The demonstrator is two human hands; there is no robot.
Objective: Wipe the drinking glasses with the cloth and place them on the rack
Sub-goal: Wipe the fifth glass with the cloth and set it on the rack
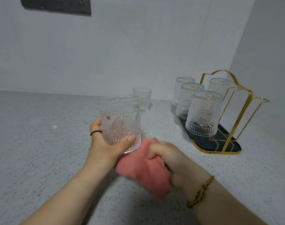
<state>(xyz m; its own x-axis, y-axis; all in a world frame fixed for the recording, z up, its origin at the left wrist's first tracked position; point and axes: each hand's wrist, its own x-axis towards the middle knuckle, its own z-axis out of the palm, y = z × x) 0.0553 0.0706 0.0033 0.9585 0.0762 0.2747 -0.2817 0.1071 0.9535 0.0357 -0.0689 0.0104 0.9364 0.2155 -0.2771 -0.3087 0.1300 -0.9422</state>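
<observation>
My left hand (104,142) grips an embossed clear drinking glass (120,120) upright above the counter, thumb across its lower front. Right beside its base my right hand (169,161) clutches a bunched pink cloth (143,168), which touches the bottom of the glass. Another glass (142,99) stands upright on the counter behind the held one. At the right a gold wire rack (232,114) on a dark tray (226,146) carries several glasses upside down, the nearest inverted glass (203,114) at its front. Two rack prongs on the right side are bare.
The speckled grey counter (41,135) runs into a corner of white tiled walls (122,46). A dark socket panel (57,4) is mounted on the wall at the top left. The rack sits close to the right wall.
</observation>
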